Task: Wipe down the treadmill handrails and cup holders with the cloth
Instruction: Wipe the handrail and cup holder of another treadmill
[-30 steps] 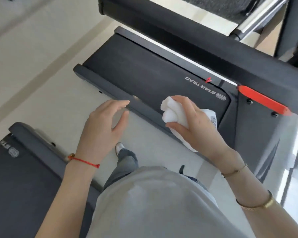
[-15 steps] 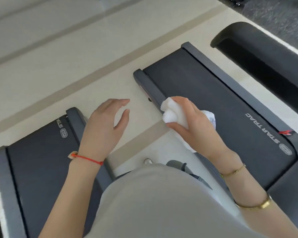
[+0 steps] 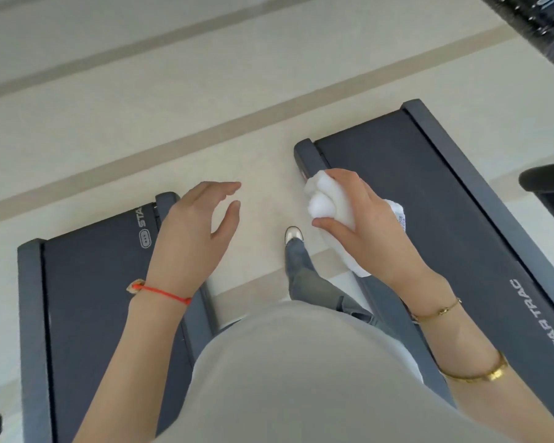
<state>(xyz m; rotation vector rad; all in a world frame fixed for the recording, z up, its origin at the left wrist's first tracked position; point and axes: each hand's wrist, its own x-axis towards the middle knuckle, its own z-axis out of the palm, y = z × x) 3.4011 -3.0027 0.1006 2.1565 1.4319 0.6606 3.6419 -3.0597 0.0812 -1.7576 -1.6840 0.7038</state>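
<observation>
The right hand [image 3: 375, 225] grips a bunched white cloth [image 3: 325, 203], fingers and thumb curled round it so that a lump bulges out above the thumb and a tail hangs below the palm (a small printed label shows at the far side of the hand). The cloth is held in the air above the near edge of the right treadmill [image 3: 435, 199], whose dark belt carries white lettering. The left hand [image 3: 194, 235] holds nothing; its grip is apart, fingers loosely spread over the pale floor [image 3: 173, 100] between the two machines. A second treadmill [image 3: 93, 282] lies under the left forearm. One shoe [image 3: 293, 234] stands on the floor between them. A red cord [image 3: 160, 292] circles the left wrist.
</observation>
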